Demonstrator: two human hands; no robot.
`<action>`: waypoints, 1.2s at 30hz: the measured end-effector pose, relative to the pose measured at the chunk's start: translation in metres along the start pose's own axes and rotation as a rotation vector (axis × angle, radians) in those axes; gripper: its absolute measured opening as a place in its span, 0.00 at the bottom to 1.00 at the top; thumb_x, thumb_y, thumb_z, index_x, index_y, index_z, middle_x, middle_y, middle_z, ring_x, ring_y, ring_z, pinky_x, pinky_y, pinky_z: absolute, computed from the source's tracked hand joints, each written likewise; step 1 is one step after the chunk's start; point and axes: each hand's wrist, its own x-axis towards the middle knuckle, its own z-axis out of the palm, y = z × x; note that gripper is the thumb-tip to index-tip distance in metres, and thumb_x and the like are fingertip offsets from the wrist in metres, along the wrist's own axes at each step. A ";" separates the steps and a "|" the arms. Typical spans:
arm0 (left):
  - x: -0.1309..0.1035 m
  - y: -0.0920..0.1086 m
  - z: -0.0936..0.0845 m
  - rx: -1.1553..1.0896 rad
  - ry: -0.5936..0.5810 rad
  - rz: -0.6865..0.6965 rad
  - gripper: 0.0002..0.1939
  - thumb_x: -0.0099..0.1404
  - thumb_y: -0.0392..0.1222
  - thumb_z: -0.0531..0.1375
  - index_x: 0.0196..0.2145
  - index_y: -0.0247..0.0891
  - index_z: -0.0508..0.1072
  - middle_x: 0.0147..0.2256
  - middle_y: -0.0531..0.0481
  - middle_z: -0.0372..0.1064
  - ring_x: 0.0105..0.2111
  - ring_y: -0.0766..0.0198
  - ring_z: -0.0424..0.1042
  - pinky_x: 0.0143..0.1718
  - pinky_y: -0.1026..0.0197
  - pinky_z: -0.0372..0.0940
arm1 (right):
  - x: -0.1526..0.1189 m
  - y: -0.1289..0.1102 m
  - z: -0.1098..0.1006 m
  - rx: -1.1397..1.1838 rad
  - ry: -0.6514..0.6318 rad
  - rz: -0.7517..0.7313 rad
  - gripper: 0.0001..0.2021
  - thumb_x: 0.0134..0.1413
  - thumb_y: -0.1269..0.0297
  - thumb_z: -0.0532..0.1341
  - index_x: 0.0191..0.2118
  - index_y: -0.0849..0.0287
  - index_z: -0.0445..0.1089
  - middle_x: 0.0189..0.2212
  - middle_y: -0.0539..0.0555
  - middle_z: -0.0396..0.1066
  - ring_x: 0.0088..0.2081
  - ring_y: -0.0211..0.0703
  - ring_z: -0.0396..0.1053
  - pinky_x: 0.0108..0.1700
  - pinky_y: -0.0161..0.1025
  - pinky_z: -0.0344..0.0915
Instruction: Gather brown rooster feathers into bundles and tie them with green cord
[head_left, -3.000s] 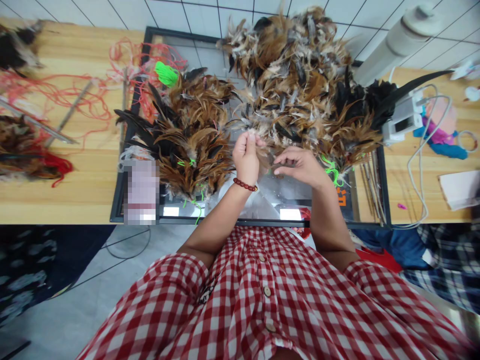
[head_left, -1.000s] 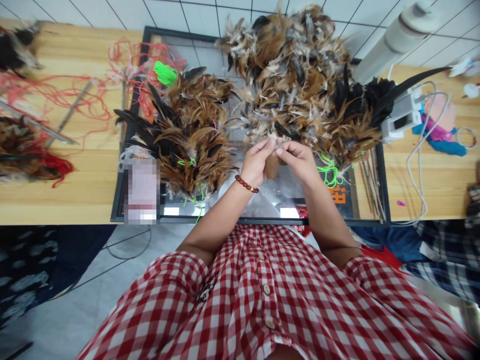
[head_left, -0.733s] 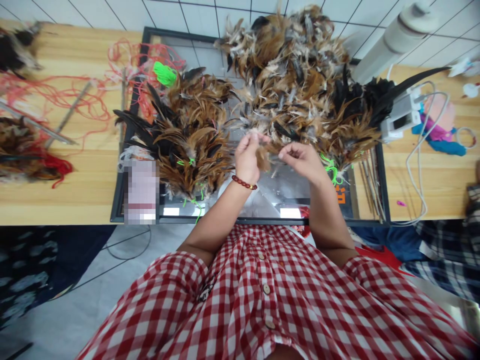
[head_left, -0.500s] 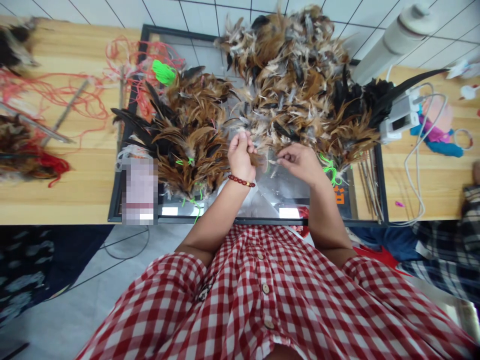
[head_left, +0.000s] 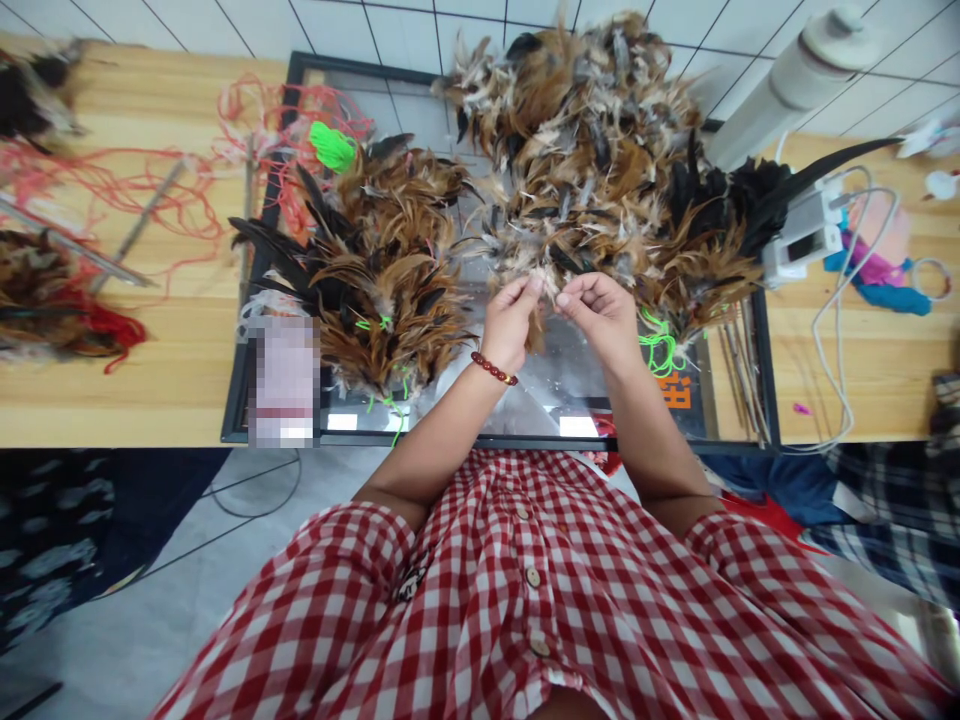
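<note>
My left hand (head_left: 512, 318), with a red bead bracelet at the wrist, is closed in a pinch on a small brown feather (head_left: 535, 328) that hangs below the fingers. Just right of it my right hand (head_left: 600, 312) is pinched too, its fingertips near the left ones; what it grips is too small to make out. Behind both hands rises a large heap of brown, black and whitish feathers (head_left: 592, 170). To the left lies another pile of brown feathers (head_left: 397, 270), with bright green string (head_left: 332, 147) at its back edge.
A black-framed glass panel (head_left: 480, 442) lies under the piles. At the right are green string (head_left: 660, 345), thin sticks (head_left: 739, 375), a white charger (head_left: 806, 240) with cable, and a tall white bottle (head_left: 795, 85). Red strings (head_left: 142, 190) tangle at the left. People's clothing shows at both sides.
My left hand has moved right and turned its fingers towards the right hand. The fingertips of both hands are now closer together. The view has shifted slightly.
</note>
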 end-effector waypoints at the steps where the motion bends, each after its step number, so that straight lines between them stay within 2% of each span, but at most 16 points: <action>1: 0.001 -0.001 -0.001 0.007 -0.011 0.003 0.06 0.64 0.39 0.73 0.31 0.38 0.82 0.30 0.56 0.79 0.32 0.71 0.75 0.43 0.65 0.69 | 0.000 0.000 0.001 0.013 0.015 -0.002 0.28 0.43 0.36 0.78 0.34 0.53 0.72 0.27 0.46 0.73 0.29 0.36 0.72 0.34 0.36 0.72; 5: 0.002 -0.004 -0.003 0.058 -0.047 0.007 0.05 0.63 0.40 0.73 0.31 0.39 0.83 0.30 0.55 0.79 0.36 0.68 0.77 0.47 0.63 0.69 | 0.000 0.003 0.004 0.037 0.053 -0.011 0.28 0.43 0.37 0.79 0.34 0.52 0.69 0.27 0.45 0.73 0.29 0.36 0.73 0.33 0.35 0.73; 8: 0.002 -0.005 -0.003 0.081 -0.077 0.005 0.07 0.61 0.41 0.75 0.31 0.38 0.83 0.31 0.54 0.80 0.39 0.66 0.78 0.50 0.62 0.69 | 0.000 0.008 0.004 0.057 0.013 -0.006 0.28 0.43 0.38 0.79 0.34 0.52 0.68 0.26 0.44 0.72 0.28 0.35 0.72 0.31 0.34 0.72; 12: 0.001 -0.002 -0.004 0.064 -0.090 -0.063 0.11 0.61 0.46 0.75 0.32 0.38 0.81 0.34 0.51 0.80 0.41 0.63 0.80 0.54 0.58 0.70 | 0.000 0.012 0.001 0.050 -0.015 -0.042 0.27 0.47 0.38 0.78 0.35 0.52 0.68 0.26 0.44 0.71 0.28 0.34 0.71 0.32 0.34 0.71; 14: 0.001 0.000 -0.004 0.017 -0.071 -0.068 0.10 0.65 0.46 0.73 0.32 0.38 0.80 0.34 0.52 0.80 0.39 0.65 0.79 0.53 0.58 0.71 | 0.000 0.010 -0.001 -0.034 0.016 -0.130 0.25 0.50 0.38 0.76 0.36 0.52 0.70 0.28 0.45 0.70 0.28 0.35 0.69 0.32 0.35 0.70; 17: 0.002 0.002 -0.004 -0.038 -0.059 -0.050 0.08 0.69 0.40 0.69 0.32 0.37 0.78 0.33 0.54 0.78 0.36 0.69 0.77 0.51 0.61 0.71 | -0.003 0.005 -0.001 -0.259 0.061 -0.374 0.19 0.56 0.44 0.75 0.41 0.52 0.77 0.33 0.49 0.73 0.32 0.37 0.69 0.34 0.39 0.69; 19: 0.002 0.001 -0.002 -0.049 -0.049 -0.056 0.07 0.69 0.38 0.68 0.32 0.37 0.78 0.32 0.55 0.77 0.36 0.70 0.77 0.51 0.63 0.71 | -0.006 0.003 0.001 -0.383 0.019 -0.515 0.15 0.59 0.47 0.73 0.45 0.50 0.81 0.36 0.51 0.75 0.37 0.41 0.72 0.38 0.42 0.71; 21: 0.001 0.000 0.000 -0.055 -0.027 -0.085 0.07 0.68 0.37 0.69 0.32 0.37 0.77 0.31 0.56 0.76 0.37 0.70 0.77 0.52 0.63 0.71 | -0.009 0.002 0.004 -0.464 -0.046 -0.588 0.12 0.63 0.49 0.70 0.46 0.48 0.82 0.37 0.52 0.75 0.40 0.44 0.73 0.42 0.45 0.73; 23: 0.001 -0.001 0.001 -0.061 -0.016 -0.129 0.07 0.67 0.39 0.70 0.32 0.37 0.77 0.29 0.56 0.75 0.36 0.70 0.78 0.52 0.63 0.72 | -0.011 0.001 0.006 -0.508 -0.065 -0.601 0.11 0.67 0.50 0.67 0.42 0.49 0.83 0.35 0.52 0.75 0.40 0.44 0.74 0.44 0.46 0.73; 25: 0.000 -0.002 0.001 -0.067 -0.026 -0.147 0.08 0.66 0.40 0.71 0.31 0.37 0.77 0.28 0.56 0.75 0.34 0.70 0.77 0.50 0.64 0.72 | -0.012 -0.001 0.007 -0.503 -0.026 -0.541 0.14 0.69 0.49 0.64 0.38 0.51 0.81 0.34 0.52 0.75 0.39 0.44 0.73 0.43 0.46 0.73; 27: 0.000 -0.002 0.000 -0.062 -0.042 -0.128 0.09 0.64 0.40 0.73 0.30 0.37 0.78 0.28 0.56 0.76 0.33 0.71 0.76 0.49 0.64 0.72 | -0.012 -0.003 0.007 -0.439 0.030 -0.420 0.19 0.67 0.44 0.65 0.34 0.53 0.79 0.33 0.52 0.75 0.37 0.43 0.72 0.42 0.44 0.71; 32: -0.003 -0.001 0.000 0.014 -0.058 -0.018 0.08 0.63 0.40 0.74 0.29 0.39 0.80 0.30 0.55 0.78 0.37 0.68 0.78 0.51 0.63 0.71 | -0.010 -0.006 0.010 -0.117 0.072 -0.045 0.25 0.52 0.34 0.72 0.29 0.53 0.75 0.24 0.48 0.70 0.27 0.38 0.65 0.31 0.39 0.67; 36: -0.005 -0.001 0.002 0.068 -0.055 0.037 0.07 0.62 0.38 0.74 0.28 0.39 0.82 0.31 0.54 0.79 0.39 0.66 0.79 0.54 0.60 0.69 | -0.007 -0.005 0.013 0.018 0.095 0.089 0.27 0.42 0.33 0.77 0.27 0.54 0.74 0.21 0.46 0.67 0.23 0.35 0.60 0.25 0.36 0.62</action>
